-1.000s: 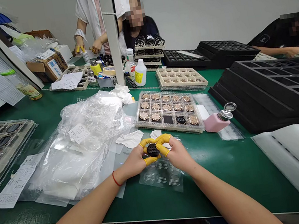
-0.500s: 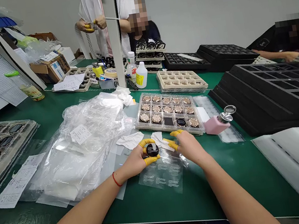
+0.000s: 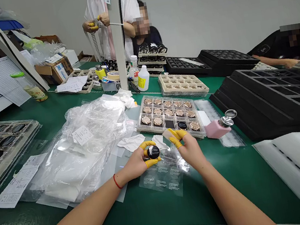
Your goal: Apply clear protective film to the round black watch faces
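Head view. Small round black disc with a glossy face [image 3: 153, 152] sits pinched in the left hand [image 3: 137, 161], between yellow-capped thumb and forefinger, raised just above the green counter [image 3: 232, 175]. Left hand closed narrow around the disc edge; other fingers curled under.

Right hand [image 3: 190, 147] just beside the disc, to its right, not touching it. Its yellow-capped thumb and forefinger are pinched together on a small pale scrap, a wipe or pad [image 3: 168, 135]; material not discernible. Hand narrow, holding that scrap only.

Below both hands: clear plastic sleeve with blocks of white print [image 3: 162, 176], flat on the counter; print too small to read.

Just beyond the right hand: clear compartment tray of round rose-gold embossed pieces [image 3: 169, 115], one black disc in its near row. To its right, pink dispenser bottle with a metal cap [image 3: 219, 124], lying tilted.

Left of the hands: heap of crumpled clear plastic bags [image 3: 87, 144] bearing a white label, text unreadable. White printed sheet [image 3: 16, 181] at the counter's left edge, also unreadable.

Far side: white bottle with a yellow label [image 3: 142, 78], writing illegible. A person in a white coat [image 3: 107, 17] stands behind, with a tag at the chest, unreadable.
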Motion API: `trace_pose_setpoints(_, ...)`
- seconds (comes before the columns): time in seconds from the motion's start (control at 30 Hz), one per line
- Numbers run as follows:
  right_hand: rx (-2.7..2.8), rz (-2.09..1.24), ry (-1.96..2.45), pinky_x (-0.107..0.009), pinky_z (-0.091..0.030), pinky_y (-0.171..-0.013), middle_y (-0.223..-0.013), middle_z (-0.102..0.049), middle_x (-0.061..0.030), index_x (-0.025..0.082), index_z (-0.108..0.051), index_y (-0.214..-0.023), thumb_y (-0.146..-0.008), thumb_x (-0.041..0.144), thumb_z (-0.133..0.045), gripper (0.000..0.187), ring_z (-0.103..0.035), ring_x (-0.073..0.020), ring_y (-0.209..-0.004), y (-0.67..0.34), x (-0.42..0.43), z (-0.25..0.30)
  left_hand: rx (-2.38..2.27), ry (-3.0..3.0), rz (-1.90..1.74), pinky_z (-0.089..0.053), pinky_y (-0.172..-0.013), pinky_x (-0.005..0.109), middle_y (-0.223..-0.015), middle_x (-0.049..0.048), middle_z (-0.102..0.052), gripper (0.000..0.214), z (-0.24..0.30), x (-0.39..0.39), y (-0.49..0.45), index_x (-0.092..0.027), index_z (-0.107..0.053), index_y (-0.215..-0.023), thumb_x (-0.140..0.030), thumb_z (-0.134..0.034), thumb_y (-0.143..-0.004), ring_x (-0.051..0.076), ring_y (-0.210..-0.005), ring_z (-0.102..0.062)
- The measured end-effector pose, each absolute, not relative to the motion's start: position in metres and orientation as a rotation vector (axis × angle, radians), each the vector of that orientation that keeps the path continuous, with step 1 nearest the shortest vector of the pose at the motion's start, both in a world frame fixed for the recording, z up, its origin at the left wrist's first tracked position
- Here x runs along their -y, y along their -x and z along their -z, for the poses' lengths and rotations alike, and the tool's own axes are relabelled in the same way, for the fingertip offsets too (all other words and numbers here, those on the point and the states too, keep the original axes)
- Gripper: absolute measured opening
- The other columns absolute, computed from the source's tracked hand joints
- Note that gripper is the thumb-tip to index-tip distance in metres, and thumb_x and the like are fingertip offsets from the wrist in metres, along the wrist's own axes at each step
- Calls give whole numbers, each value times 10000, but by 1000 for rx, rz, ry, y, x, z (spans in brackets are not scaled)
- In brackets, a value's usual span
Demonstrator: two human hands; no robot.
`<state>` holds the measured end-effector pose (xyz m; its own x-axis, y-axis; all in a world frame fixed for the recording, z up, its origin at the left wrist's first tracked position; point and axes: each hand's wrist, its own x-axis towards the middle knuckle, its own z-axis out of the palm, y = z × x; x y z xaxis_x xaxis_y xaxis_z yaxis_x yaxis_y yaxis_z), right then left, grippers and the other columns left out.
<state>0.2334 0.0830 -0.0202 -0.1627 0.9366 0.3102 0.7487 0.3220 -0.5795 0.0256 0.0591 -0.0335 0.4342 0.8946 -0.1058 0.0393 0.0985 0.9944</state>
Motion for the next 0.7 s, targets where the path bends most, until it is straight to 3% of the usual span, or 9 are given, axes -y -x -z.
trace_pose_setpoints(0.13,2155,-405,1099,-311,-384,-703,-883,-599,-53,230,-582,-1007,-896,244,-429,190,-498,-194,-798,-206,-57,18,-890,-1357,-828,-464,-689,267,-907,13,-603,448,37,-59,-25,-228,-450,-1145,-276,-655,-749,149,-781,-588)
trace_pose_setpoints(0.27,2262,-183,1182,-325,-343,-645,-796,-584,-78,188,-605,-915,-881,205,-404,205,-446,-208,-733,-194,-54,27,-896,-1456,-816,-445,-657,252,-853,4,-589,427,39,-57,-25,-201,-487,-1128,-229,-655,-736,134,-731,-554)
trace_pose_setpoints(0.53,2024,-550,1210,-317,-411,-733,-917,-596,-50,213,-559,-997,-886,236,-423,177,-521,-188,-841,-213,-73,25,-882,-1400,-768,-463,-720,281,-920,23,-623,475,34,-57,-26,-207,-480,-1154,-276,-674,-727,162,-798,-588)
trace_pose_setpoints(0.7,2170,-378,1122,-348,-397,-768,-928,-581,-62,217,-586,-978,-873,174,-427,195,-483,-203,-867,-207,-63,20,-924,-1386,-798,-457,-668,262,-825,5,-608,436,37,-60,-24,-205,-500,-1105,-287,-683,-718,150,-744,-584)
